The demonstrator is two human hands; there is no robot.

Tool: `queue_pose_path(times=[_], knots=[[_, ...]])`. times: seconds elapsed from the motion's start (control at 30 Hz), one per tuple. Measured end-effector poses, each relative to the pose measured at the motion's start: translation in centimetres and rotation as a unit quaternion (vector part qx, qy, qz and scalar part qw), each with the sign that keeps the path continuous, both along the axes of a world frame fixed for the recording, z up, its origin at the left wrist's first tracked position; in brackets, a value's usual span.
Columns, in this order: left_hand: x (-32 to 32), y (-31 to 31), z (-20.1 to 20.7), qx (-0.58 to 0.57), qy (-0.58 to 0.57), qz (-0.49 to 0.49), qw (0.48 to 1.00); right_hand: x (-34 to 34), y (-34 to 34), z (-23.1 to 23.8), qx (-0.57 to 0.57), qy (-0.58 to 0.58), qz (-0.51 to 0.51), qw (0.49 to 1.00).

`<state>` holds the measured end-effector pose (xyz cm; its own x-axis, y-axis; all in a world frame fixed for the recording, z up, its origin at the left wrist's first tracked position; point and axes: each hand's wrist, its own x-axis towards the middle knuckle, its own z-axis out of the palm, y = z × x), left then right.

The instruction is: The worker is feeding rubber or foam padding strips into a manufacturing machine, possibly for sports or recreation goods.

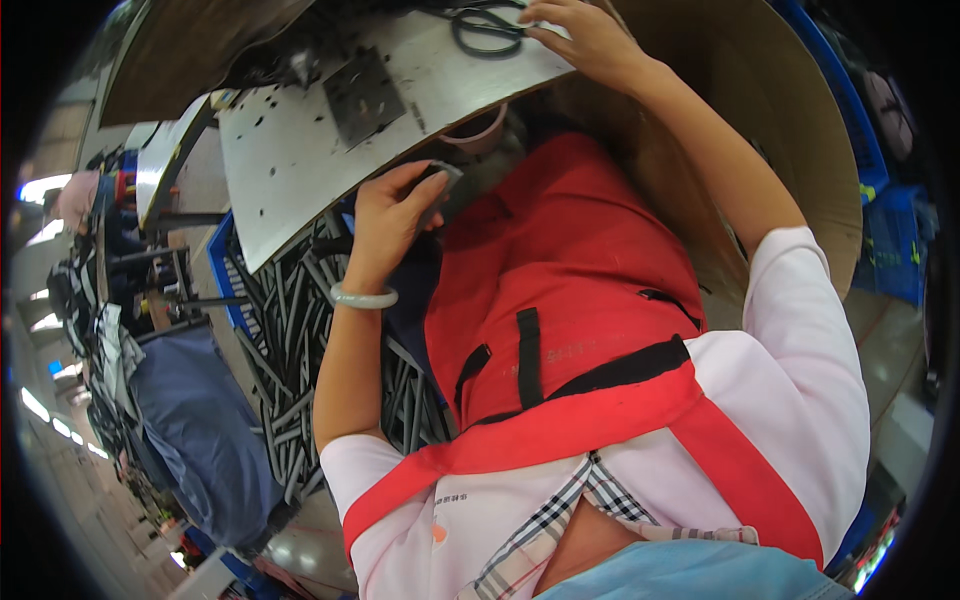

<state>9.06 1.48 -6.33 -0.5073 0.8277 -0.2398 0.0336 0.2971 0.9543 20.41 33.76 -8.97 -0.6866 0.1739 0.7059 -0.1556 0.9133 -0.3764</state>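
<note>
My left hand (393, 218) is closed at the table's near edge, thumb and fingers pinching a small dark grey piece (447, 181). Most of that piece is covered by the fingers, and its exact kind does not show. My right hand (588, 42) reaches over the far right of the table, thumb and index finger apart. Its fingertips are at the handle loops of black-handled scissors (487, 32) lying on the table; I cannot tell whether they touch. A dark flat square plate (364, 97) lies on the white tabletop (275, 190), with small dark scraps around it.
Below the table's left side, a blue crate (222, 262) holds many grey tube-like strips (290, 350). A pinkish bowl (478, 130) sits under the table edge. A large cardboard box (815, 150) stands at my right. Dark blue cloth (200, 420) lies left of the strips.
</note>
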Motion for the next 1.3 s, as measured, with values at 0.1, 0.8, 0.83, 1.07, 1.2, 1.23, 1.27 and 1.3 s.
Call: queue_pose_path(times=[0.1,0.8,0.83,1.07,1.2,1.23,1.27,1.3], knots=[[-0.4,0.0,1.4,0.025,-0.01,0.021,0.999,-5.8,-0.9,3.2,0.026,-0.304,-0.122,0.944],[-1.8,-3.5,2.4,0.065,-0.063,0.065,0.994,2.2,-13.6,3.1,-0.176,-0.381,0.142,0.896],[-1.9,-3.5,2.2,0.065,-0.064,0.066,0.994,2.2,-13.6,3.1,-0.175,-0.37,0.143,0.901],[-2.1,-3.8,2.0,0.073,-0.076,0.064,0.992,1.8,-14.0,4.3,-0.31,-0.427,0.125,0.84],[-2.1,-3.1,1.9,0.072,-0.055,0.073,0.993,-2.2,-5.2,0.7,-0.035,-0.187,0.006,0.982],[-2.1,-3.3,1.5,0.073,-0.055,0.076,0.993,-3.0,-5.0,2.6,-0.029,-0.232,-0.047,0.971],[-2.0,-3.3,1.2,0.089,0.01,0.08,0.993,-3.8,-4.9,4.2,-0.023,-0.273,-0.101,0.956],[-2.0,-3.3,0.9,0.103,0.075,0.084,0.988,-4.1,-3.9,3.9,0.028,-0.279,-0.132,0.951]])
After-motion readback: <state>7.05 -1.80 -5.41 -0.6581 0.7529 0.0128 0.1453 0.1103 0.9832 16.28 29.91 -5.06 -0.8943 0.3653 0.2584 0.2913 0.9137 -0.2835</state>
